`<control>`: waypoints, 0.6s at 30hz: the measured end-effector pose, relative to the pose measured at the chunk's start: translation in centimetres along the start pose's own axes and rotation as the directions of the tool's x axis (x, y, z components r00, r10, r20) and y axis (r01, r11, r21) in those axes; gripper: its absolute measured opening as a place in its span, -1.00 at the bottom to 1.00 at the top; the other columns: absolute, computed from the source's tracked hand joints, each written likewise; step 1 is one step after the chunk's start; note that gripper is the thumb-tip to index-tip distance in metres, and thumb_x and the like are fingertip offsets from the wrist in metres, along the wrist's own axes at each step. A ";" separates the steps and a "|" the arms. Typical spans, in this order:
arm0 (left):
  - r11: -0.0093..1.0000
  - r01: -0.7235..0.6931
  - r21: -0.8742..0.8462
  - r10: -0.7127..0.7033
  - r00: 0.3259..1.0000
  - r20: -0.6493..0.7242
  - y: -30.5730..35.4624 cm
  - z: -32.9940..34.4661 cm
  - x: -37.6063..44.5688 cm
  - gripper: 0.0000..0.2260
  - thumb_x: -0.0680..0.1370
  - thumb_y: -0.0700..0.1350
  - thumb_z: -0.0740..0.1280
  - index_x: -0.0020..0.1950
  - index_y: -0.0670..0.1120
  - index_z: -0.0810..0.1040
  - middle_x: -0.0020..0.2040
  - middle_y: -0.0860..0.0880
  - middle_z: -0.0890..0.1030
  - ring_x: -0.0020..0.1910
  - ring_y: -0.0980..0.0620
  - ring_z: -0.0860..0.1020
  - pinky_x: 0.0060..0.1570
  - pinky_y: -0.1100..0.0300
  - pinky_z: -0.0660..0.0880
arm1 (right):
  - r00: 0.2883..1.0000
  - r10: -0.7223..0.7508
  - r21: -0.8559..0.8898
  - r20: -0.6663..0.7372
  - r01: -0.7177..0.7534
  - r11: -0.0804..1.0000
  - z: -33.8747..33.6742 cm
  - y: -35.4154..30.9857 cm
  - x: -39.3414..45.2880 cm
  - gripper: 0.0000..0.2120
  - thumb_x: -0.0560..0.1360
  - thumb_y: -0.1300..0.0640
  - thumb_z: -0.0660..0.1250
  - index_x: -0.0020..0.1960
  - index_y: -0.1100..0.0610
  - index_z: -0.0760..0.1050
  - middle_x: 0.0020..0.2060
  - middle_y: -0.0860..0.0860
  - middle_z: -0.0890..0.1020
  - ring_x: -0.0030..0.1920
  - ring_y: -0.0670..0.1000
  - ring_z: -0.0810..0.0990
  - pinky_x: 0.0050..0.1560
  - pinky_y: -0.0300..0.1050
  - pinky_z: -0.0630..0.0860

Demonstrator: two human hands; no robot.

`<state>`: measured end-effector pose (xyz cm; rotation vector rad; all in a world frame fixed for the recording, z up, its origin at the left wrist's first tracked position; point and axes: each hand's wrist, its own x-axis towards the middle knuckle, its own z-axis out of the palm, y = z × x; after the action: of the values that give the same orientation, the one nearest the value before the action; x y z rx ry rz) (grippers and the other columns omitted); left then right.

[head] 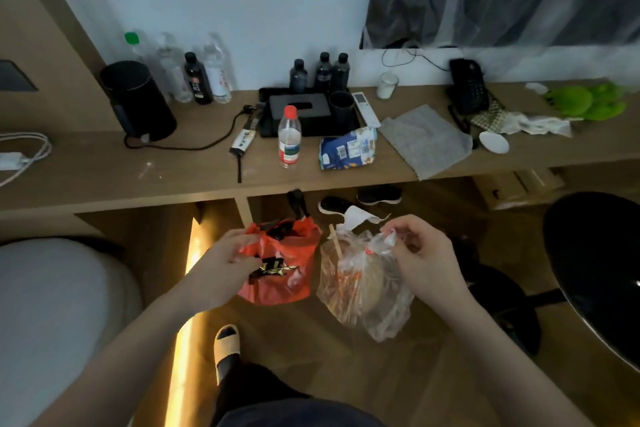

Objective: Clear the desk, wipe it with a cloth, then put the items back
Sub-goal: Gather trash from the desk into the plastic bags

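My left hand [230, 258] grips the rim of a red plastic bag [282, 267], fingers curled into its crumpled top, and holds it in the air below the desk edge. My right hand [420, 253] pinches the knotted top of a clear plastic bag [363, 282] between thumb and fingertips; a wooden stick [335, 241] pokes up out of that bag on the side nearest my left hand. The two bags hang just beside each other between my hands.

Beyond both hands runs the wooden desk [104, 173]. Straight past my left hand stands a water bottle with a red cap [289, 137], and just beyond it a black tissue box [299, 113] on a black tray. Past the gap between my hands lies a blue-and-white snack packet [348, 152]. Beyond my right hand a grey cloth [424, 140] lies spread flat, one corner hanging over the desk's front edge, with a white remote control [365, 109] near its far corner. Further out on my right are a black telephone [467, 87], a small white dish [493, 142] and something bright green [585, 100]. Far out past my left hand stand a black kettle [138, 102] and a row of bottles [194, 74] against the wall.

Below my left hand, my foot in a slipper [227, 345] stands on the wooden floor.
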<state>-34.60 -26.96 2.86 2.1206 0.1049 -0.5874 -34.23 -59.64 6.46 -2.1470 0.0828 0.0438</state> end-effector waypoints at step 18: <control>0.999 0.045 0.019 -0.048 0.971 0.233 9.8 16.4 7.1 -0.69 0.56 -0.26 0.31 -0.02 0.19 0.63 0.13 0.18 0.50 0.04 0.08 0.58 -0.03 0.25 0.57 | 0.924 0.304 0.007 -0.233 -0.311 0.950 -12.9 15.7 -3.9 -0.88 0.62 0.15 0.35 0.04 -0.05 0.61 -0.10 -0.10 0.68 -0.08 -0.05 0.66 -0.14 -0.12 0.62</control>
<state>-31.59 -46.79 -0.77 2.0502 0.0189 -0.8632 -39.29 -78.85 0.61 -2.1427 0.5594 -0.0236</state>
